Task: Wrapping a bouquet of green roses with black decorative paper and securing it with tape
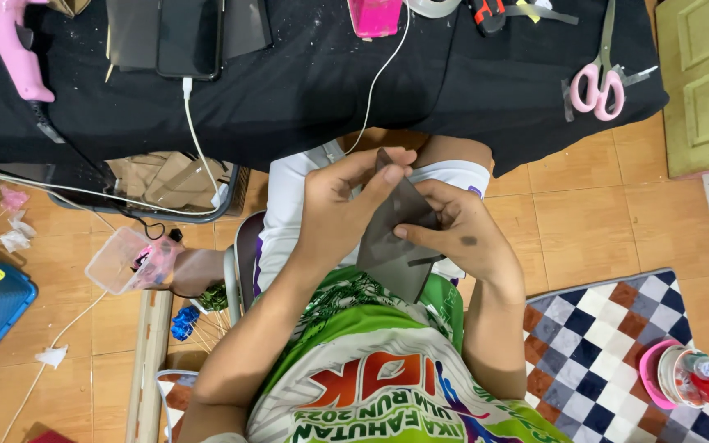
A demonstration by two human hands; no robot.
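Right now both hands work a dark sheet (pixel 400 238) over the lap, below the black-draped counter (pixel 453 90). The left hand (pixel 334 209) pinches its top edge, the right hand (pixel 461 234) clasps its side, each grip closed on it. It looks mid-fold; the next press wants aligned edges and steady fingers.

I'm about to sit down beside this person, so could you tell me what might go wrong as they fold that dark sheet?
1. The dark sheet is pinched only at its upper end by both hands, left hand and right hand; it could slip.
2. The white cable hangs off the table just above the hands and might snag.
3. The pink scissors lie near the table's edge; a bump could drop them.
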